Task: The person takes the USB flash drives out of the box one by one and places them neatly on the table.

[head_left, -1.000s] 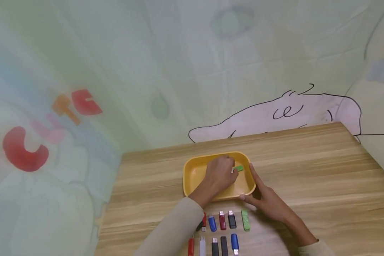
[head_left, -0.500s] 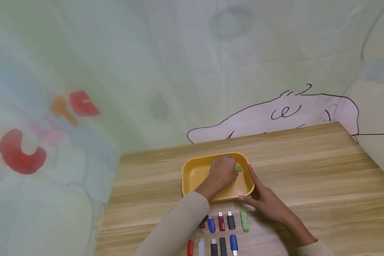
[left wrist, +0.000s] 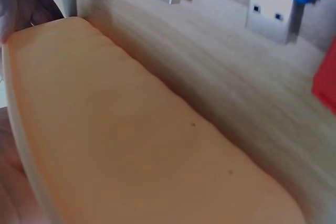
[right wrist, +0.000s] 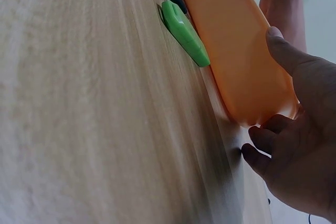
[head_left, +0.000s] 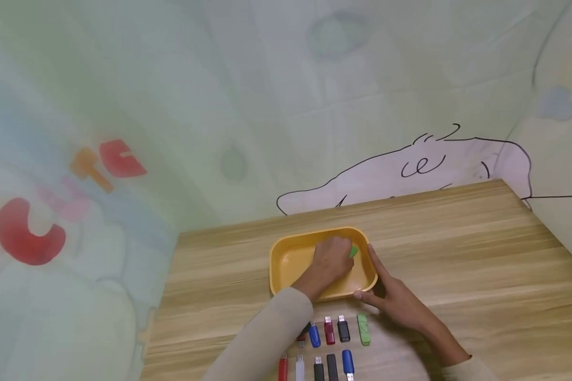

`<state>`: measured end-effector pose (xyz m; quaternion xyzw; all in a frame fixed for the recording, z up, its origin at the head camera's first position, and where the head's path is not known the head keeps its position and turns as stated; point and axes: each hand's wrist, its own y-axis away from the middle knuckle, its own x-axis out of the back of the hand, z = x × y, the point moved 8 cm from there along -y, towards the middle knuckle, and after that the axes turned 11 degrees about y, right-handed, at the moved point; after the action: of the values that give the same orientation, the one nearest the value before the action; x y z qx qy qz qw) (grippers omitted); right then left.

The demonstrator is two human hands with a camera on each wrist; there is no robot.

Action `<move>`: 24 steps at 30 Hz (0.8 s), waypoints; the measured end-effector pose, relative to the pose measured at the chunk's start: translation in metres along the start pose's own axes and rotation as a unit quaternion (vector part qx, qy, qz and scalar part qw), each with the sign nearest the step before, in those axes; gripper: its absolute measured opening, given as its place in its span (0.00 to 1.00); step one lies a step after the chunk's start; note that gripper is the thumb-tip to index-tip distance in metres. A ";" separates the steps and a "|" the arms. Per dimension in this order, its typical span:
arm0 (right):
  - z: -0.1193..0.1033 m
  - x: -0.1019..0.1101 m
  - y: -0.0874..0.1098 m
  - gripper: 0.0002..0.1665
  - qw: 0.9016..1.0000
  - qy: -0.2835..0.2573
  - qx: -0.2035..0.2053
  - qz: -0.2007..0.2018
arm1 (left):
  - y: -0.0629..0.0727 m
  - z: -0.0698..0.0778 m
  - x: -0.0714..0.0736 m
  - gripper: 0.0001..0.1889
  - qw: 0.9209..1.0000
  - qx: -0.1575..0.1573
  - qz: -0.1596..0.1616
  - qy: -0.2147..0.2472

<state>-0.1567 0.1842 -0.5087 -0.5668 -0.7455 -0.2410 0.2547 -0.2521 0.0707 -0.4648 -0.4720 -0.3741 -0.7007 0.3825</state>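
A yellow tray (head_left: 289, 264) lies on the wooden table. My left hand (head_left: 332, 259) reaches down inside it, fingers curled, and pinches a small green USB stick (head_left: 354, 251); the fingertips are hidden behind the knuckles. Around the tray's right end my right hand (head_left: 399, 300) holds on, thumb at the near corner and fingers along the side. In the right wrist view, that thumb (right wrist: 283, 51) touches the rim while the other fingers bend under the tray's end. The left wrist view is mostly filled by the tray's outer wall (left wrist: 126, 119).
Two rows of USB sticks lie just in front of the tray. The farther row includes a blue one (head_left: 315, 335), a black one (head_left: 343, 329) and a green one (head_left: 364, 329). A silver one (head_left: 300, 368) is in the nearer row. A printed curtain (head_left: 219, 106) hangs behind the table.
The green USB stick in the tray has turned from nearly level to slanted at my left fingers. My left hand has shifted slightly; my right hand keeps its place on the tray.
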 end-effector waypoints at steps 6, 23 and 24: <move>0.000 0.002 0.000 0.66 1.000 -0.003 0.001 0.002 | 0.007 -0.003 0.001 0.21 0.998 0.004 -0.001 0.062; 0.002 -0.001 -0.002 0.66 1.000 -0.003 0.001 0.000 | 0.002 0.002 -0.002 0.22 0.993 -0.089 -0.068 0.022; 0.002 -0.001 -0.001 0.65 1.000 -0.003 0.001 -0.001 | 0.002 0.002 -0.002 0.22 0.993 -0.093 -0.070 0.021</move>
<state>-0.1580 0.1845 -0.5113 -0.5664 -0.7471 -0.2391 0.2526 -0.2489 0.0719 -0.4656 -0.4629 -0.3314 -0.7675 0.2946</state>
